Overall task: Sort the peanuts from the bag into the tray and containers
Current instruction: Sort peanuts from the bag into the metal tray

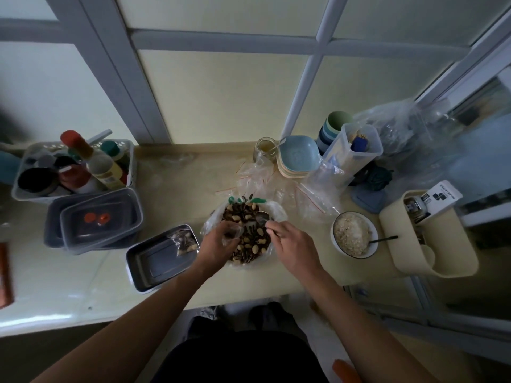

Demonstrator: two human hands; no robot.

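Observation:
An open plastic bag (276,210) lies at the counter's middle, filled with pale peanuts and dark seeds (249,239). My left hand (218,244) rests over the bag's left side and pinches a small clear plastic bag (232,232). My right hand (290,244) grips a metal spoon (262,217) whose bowl sits in the mix. Left of the bag stands a metal tray (138,261) holding a grey lid and a small filled clear bag (185,240). Stacked grey lidded containers (96,219) stand further left.
A white bowl of grains (352,234) with a dark spoon sits at the right, a cream holder (431,236) beyond it. Empty zip bags (304,194), stacked blue dishes (298,156) and a jar (265,147) stand behind. A basket of bottles (72,167) is far left.

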